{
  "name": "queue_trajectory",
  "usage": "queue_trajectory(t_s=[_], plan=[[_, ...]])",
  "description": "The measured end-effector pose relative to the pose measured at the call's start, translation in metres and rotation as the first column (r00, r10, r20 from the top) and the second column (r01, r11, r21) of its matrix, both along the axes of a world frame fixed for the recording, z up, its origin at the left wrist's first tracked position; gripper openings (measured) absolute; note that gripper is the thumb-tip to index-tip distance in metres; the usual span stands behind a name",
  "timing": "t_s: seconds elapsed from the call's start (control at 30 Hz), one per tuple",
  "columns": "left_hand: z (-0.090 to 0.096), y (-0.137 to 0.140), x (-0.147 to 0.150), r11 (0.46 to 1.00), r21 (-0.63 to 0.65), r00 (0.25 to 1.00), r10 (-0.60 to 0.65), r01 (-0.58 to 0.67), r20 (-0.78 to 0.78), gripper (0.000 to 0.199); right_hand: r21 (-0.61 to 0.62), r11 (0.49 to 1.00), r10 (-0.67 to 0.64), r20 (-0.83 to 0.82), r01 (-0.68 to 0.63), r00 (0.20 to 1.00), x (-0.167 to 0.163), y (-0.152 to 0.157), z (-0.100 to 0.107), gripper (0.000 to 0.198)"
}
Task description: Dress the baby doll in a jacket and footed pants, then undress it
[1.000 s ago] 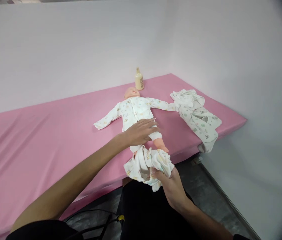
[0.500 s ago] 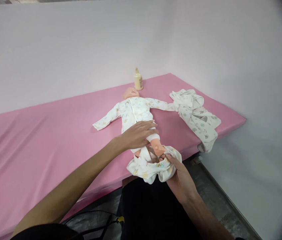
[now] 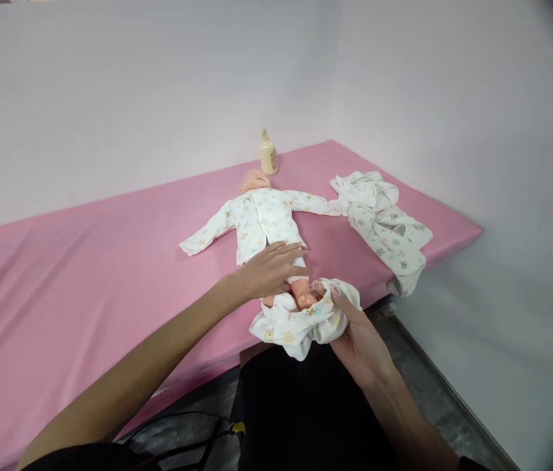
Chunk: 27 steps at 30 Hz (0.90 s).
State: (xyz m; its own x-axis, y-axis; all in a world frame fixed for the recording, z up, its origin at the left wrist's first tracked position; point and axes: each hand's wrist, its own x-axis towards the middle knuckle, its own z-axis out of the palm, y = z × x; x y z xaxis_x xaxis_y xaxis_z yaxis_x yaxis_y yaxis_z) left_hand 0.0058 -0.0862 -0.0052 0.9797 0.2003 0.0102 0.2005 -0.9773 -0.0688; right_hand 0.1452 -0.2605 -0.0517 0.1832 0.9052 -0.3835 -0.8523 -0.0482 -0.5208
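A baby doll (image 3: 255,179) lies on its back in a white printed long-sleeved top (image 3: 271,219). My left hand (image 3: 272,269) lies across its lower body and upper leg, palm down, fingers stretched out and slightly apart. The doll's bare foot (image 3: 306,299) points toward me, at the opening of a pair of white printed baby pants (image 3: 292,330). My right hand (image 3: 361,343) pinches the pants' edge, thumb on top, its other fingers partly hidden under the cloth. The doll's other leg is mostly hidden by my left hand and the pants.
A cream pump bottle (image 3: 269,156) stands behind the doll's head. To the right, a crumpled white printed cloth (image 3: 384,229) hangs partly over the front edge of the pink padded table (image 3: 110,275). White walls (image 3: 159,98) bound the back and right.
My right hand has shifted slightly right and drawn the pants' edge away from the foot, so the opening is wider. The foot sits lower, at the opening. My left hand has barely moved.
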Motion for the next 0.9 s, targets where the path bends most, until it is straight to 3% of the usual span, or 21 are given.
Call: queue_trajectory(t_s=[0.2, 0.37, 0.47, 0.73, 0.83, 0.9], plan=[[0.003, -0.002, 0.014, 0.999, -0.040, 1.000, 0.019, -0.020, -0.025, 0.044, -0.027, 1.000, 0.010, 0.077, -0.008, 0.997, -0.002, -0.012, 0.013, 0.044], [0.007, -0.004, 0.024, 0.996, -0.073, 0.998, 0.047, -0.050, -0.035, 0.039, 0.021, 0.999, -0.030, 0.137, 0.028, 0.990, -0.007, -0.012, 0.010, 0.047], [0.006, -0.004, 0.026, 0.994, -0.089, 0.998, 0.066, -0.067, -0.012, 0.032, 0.054, 0.998, -0.039, 0.134, 0.032, 0.990, -0.012, -0.011, 0.010, 0.052], [0.003, -0.014, 0.028, 0.978, -0.164, 0.990, 0.135, -0.128, 0.035, 0.037, 0.094, 0.996, 0.001, 0.097, -0.010, 0.995, -0.013, -0.008, 0.020, 0.055], [0.010, -0.030, 0.018, 0.927, -0.319, 0.961, 0.247, -0.196, 0.128, 0.040, 0.086, 0.996, 0.025, 0.083, -0.032, 0.996, -0.009, -0.004, 0.021, 0.050], [0.016, -0.045, 0.008, 0.818, -0.498, 0.883, 0.428, -0.288, 0.194, 0.032, 0.077, 0.995, 0.061, 0.073, -0.067, 0.995, -0.006, -0.003, 0.022, 0.047]])
